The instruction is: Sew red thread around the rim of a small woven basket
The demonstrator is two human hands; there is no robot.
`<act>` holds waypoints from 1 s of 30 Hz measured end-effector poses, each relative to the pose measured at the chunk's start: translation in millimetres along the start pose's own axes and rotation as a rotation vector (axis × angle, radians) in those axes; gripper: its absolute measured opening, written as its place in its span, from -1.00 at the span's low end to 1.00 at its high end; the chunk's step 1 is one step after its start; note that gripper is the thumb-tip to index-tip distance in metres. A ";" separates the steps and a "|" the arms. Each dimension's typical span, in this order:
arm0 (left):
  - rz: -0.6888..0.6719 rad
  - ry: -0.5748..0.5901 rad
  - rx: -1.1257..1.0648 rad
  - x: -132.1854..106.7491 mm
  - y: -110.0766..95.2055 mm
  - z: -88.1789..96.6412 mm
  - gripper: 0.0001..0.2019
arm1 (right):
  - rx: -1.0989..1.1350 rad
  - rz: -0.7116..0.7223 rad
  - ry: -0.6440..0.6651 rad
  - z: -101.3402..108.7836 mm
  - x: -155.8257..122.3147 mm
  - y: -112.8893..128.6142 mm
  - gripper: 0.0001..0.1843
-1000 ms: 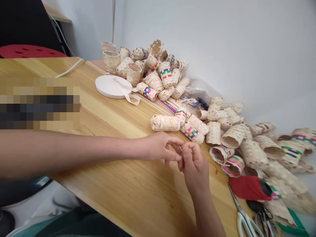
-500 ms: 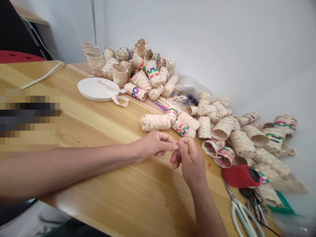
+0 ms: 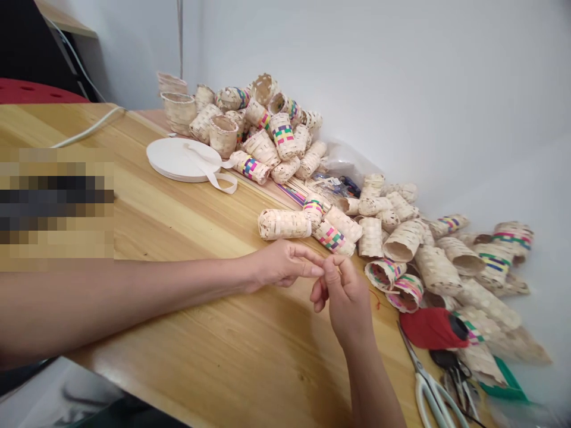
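My left hand (image 3: 281, 264) and my right hand (image 3: 345, 294) meet fingertip to fingertip just above the wooden table (image 3: 200, 333). Both pinch something very small between thumb and forefinger; I cannot make out what it is. A thin red thread (image 3: 377, 297) lies on the table just right of my right hand. A long plain woven basket (image 3: 284, 224) lies on its side right behind my hands. A red thread spool (image 3: 432, 328) sits to the right.
Piles of small woven baskets (image 3: 267, 128), some with coloured bands, line the wall at the back and right (image 3: 446, 255). A white ribbon roll (image 3: 182, 159) lies at back left. Scissors (image 3: 430, 389) lie near the front right edge. A white cable (image 3: 89, 126) crosses the far left.
My hands stay pinched together at the same spot; my right hand's fingers shifted slightly. The view swung a little left, then back.
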State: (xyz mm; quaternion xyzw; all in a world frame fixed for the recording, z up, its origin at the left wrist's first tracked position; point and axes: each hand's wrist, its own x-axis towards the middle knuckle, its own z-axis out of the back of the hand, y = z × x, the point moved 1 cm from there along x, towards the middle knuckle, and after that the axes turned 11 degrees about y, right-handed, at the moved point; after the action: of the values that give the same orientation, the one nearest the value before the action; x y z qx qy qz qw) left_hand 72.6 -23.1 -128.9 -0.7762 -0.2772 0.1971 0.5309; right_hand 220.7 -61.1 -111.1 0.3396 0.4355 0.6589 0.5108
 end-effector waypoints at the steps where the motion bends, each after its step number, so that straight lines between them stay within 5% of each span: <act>1: 0.007 -0.005 0.008 0.1 1.8 -0.1 -0.63 | -0.019 -0.001 0.004 -0.7 -0.4 -0.1 -0.67; 5: 0.014 0.006 0.001 2.8 9.8 0.8 -0.66 | -0.185 0.024 -0.036 1.2 0.4 -5.2 -0.70; 10: 0.012 0.028 0.018 4.3 12.1 1.2 -0.70 | -0.595 0.268 -0.243 11.2 4.5 -7.9 -0.75; 30: -0.064 0.004 0.122 5.9 17.4 8.9 -0.78 | -0.097 0.195 -0.027 9.0 10.7 -17.6 -0.68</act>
State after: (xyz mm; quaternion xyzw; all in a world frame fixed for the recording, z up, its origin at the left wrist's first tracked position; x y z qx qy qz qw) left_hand 75.6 -17.9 -148.4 -0.7335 -0.2884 0.1949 0.5838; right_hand 232.7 -46.9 -123.8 0.3642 0.3609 0.7211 0.4659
